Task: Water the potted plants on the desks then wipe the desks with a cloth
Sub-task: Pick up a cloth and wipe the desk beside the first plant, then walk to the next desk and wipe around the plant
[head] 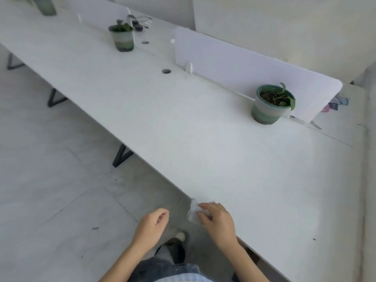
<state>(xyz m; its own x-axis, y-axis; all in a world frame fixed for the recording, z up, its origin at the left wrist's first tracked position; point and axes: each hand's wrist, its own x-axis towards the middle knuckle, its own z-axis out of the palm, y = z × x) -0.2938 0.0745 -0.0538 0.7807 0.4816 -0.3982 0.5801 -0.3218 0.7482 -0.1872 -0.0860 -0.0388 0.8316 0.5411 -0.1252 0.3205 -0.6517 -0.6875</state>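
One crumpled white cloth (194, 211) sits at the lower centre of the frame, right on the front edge of the long white counter (203, 143). The right hand (218, 222) holds it, fingers (203, 215) curled over the bunched fabric and pressing it against the counter's edge. The left hand (151, 225) hangs just left of it, off the counter and above the floor (50, 190), its fingers loosely curled and holding nothing.

Further up, at the right of the frame, a potted plant (271, 104) in a green and white pot stands upright on the counter, dark soil and a few leaves showing, just in front of a white divider panel (234, 66). A second potted plant (122, 38) of the same kind stands near the upper middle, well apart from the first, beside a second panel (101, 13). A third pot (47, 6) is cut off by the top left edge.

A round cable hole (166, 71) lies in the counter between the two plants. Dark cables (138, 22) lie behind the far plant, and some coloured fabric (335, 103) shows past the right end of the nearer panel. Black angled legs (122, 155) hold the counter above the pale tiled floor, and a shoe (179, 237) shows below the hands
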